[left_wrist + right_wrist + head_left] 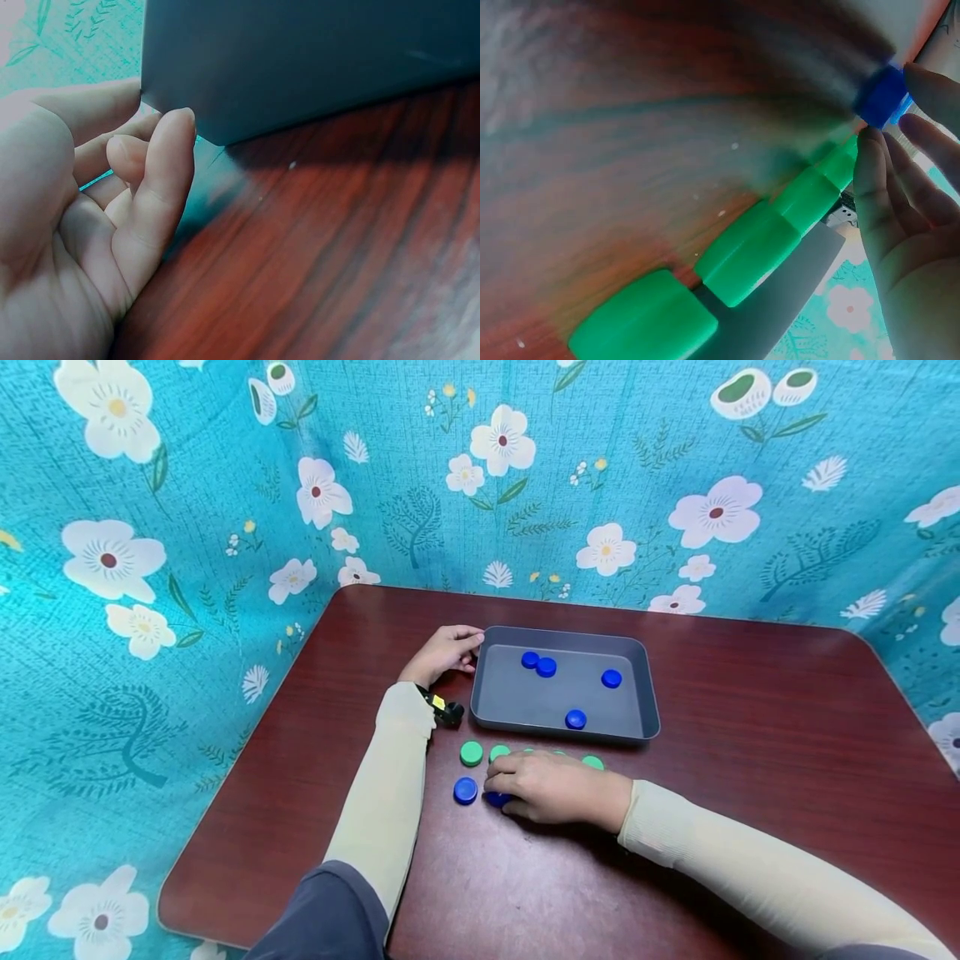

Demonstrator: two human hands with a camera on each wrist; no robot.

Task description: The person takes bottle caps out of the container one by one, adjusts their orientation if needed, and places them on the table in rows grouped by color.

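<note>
At the left, my left hand holds the near-left corner region of a dark grey tray, its fingers bent against the outer wall, as the left wrist view also shows. My right hand pinches a round blue cap between thumb and fingertips, close over the table. Just left of it lies another blue cap. Above them runs a row of several green caps, partly hidden behind the right hand. Inside the tray are several more blue caps, two of them side by side.
The dark red wooden table has rounded corners. A turquoise flowered cloth hangs behind it and on both sides. A black wrist camera sits on the left wrist, close to the tray's left side.
</note>
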